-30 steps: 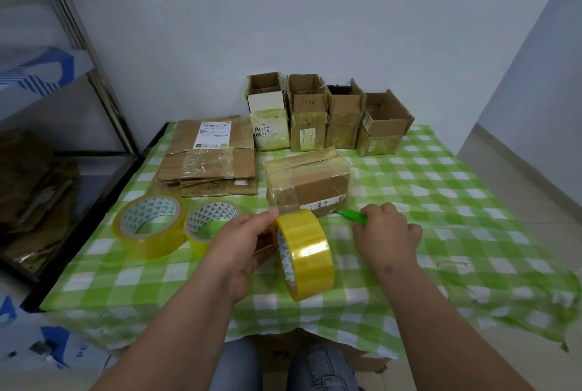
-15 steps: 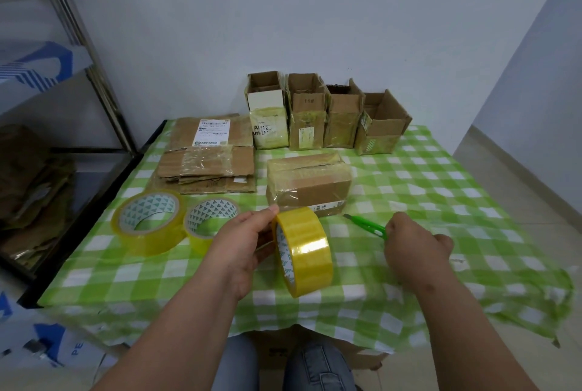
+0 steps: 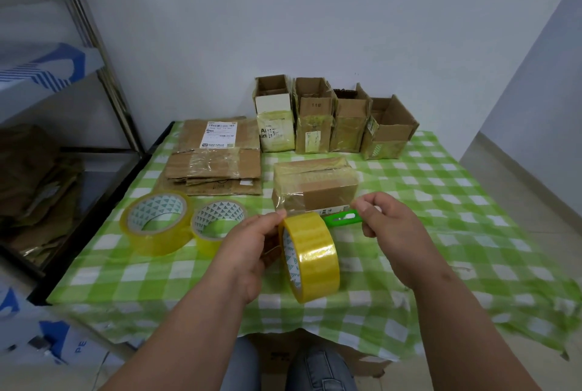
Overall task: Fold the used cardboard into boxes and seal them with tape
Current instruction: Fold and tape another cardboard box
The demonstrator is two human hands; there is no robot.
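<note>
Flattened cardboard stack (image 3: 217,167), table rear-left: stiff, light; grasp by edges. Two spare tape rolls (image 3: 157,222) beside it. Left hand (image 3: 248,248) pinches upright yellow tape roll (image 3: 310,256), slick-faced. Right hand (image 3: 387,226) grasps green cutter (image 3: 341,218). Taped box (image 3: 315,185) closed; four rear boxes (image 3: 333,116) open, contents indiscernible.
</note>
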